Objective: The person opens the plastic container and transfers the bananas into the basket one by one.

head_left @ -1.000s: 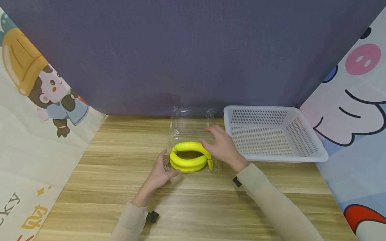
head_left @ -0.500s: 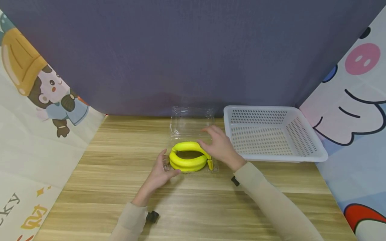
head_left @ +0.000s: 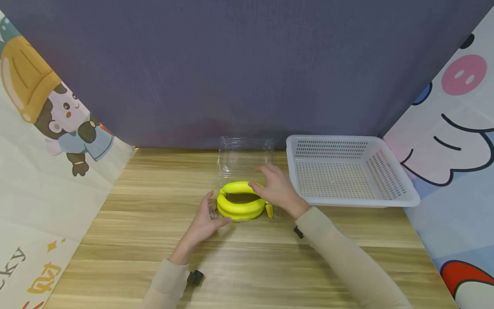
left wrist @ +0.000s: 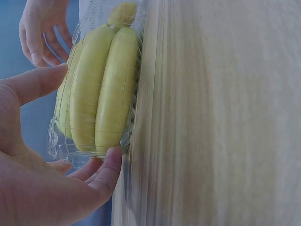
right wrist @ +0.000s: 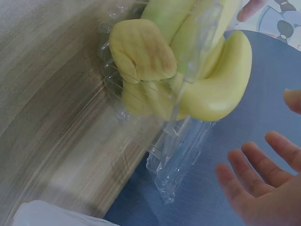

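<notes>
A bunch of yellow bananas (head_left: 241, 210) lies in a clear plastic clamshell box (left wrist: 134, 120), whose lid (head_left: 245, 156) is folded back toward the dark wall. My left hand (head_left: 202, 221) holds the box at its left end, thumb along the near rim and fingers on the end wall. Above the right part of the bunch is my right hand (head_left: 278, 188), thumb and fingers spread with nothing between them. In the right wrist view its fingers (right wrist: 256, 176) are apart from the bananas, whose brownish stem end (right wrist: 143, 52) shows through the clear wall.
A white perforated plastic basket (head_left: 351, 201) stands on the wooden table (head_left: 154, 206), right of the box. Behind rises a dark blue-grey wall (head_left: 247, 73). Cartoon-printed sheets (head_left: 23, 180) flank the table on both sides.
My right hand has drifted slightly left and down, further over the bananas. The left hand, box and bananas keep their places.
</notes>
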A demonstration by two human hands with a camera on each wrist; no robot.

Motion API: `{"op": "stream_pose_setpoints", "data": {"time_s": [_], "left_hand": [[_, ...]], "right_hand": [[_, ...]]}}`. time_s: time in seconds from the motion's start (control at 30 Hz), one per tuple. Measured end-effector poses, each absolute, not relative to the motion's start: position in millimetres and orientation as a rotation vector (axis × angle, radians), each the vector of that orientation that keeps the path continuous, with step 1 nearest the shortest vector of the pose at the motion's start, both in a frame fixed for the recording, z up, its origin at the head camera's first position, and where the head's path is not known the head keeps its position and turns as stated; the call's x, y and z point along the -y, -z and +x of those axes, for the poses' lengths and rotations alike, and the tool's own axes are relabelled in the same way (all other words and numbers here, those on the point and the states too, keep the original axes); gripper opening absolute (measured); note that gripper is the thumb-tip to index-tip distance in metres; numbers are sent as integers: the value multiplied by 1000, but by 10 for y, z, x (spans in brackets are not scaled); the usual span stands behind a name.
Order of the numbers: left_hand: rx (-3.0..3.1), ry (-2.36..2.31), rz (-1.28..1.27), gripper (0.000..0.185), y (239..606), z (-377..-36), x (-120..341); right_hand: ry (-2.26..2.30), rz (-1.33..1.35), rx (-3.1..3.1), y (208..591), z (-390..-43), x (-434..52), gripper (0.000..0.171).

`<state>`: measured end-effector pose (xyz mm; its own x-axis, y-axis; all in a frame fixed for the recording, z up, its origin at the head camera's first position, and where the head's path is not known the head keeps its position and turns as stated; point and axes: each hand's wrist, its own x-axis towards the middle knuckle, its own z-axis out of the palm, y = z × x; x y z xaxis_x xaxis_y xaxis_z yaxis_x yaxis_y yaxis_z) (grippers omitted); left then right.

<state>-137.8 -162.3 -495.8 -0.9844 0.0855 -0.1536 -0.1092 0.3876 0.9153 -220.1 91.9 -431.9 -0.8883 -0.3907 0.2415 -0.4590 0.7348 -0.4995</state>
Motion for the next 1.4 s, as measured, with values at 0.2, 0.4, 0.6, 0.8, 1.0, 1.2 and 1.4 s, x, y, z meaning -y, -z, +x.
{"op": "stream_pose_setpoints", "data": {"time_s": [0.2, 0.4, 0.6, 0.8, 1.0, 1.2, 1.4], "left_hand": [[-2471, -1656, -10, 111, 4969, -1389, 1622], [-2467, -1660, -26, 111, 4951, -1374, 1620], [-2462, -1664, -9, 111, 4950, -1370, 1624], [-2460, -1671, -9, 111, 4949, -1372, 1628], [-2465, -1674, 0, 111, 4951, -1370, 1626], [-2460, -1677, 8, 110, 4960, -1373, 1629], [-2456, -1680, 5, 110, 4959, -1378, 1627]], "right_hand": [[-803, 674, 2853, 4342, -2207, -888, 55], [-788, 670, 2893, 4372, -2210, -857, 54], [-831, 702, 2912, 4416, -2224, -829, 55], [-827, 731, 2939, 4453, -2238, -803, 55], [-807, 733, 2963, 4489, -2241, -769, 55], [-849, 723, 2967, 4521, -2261, -750, 53], [-809, 748, 2965, 4570, -2285, -729, 53]]}}
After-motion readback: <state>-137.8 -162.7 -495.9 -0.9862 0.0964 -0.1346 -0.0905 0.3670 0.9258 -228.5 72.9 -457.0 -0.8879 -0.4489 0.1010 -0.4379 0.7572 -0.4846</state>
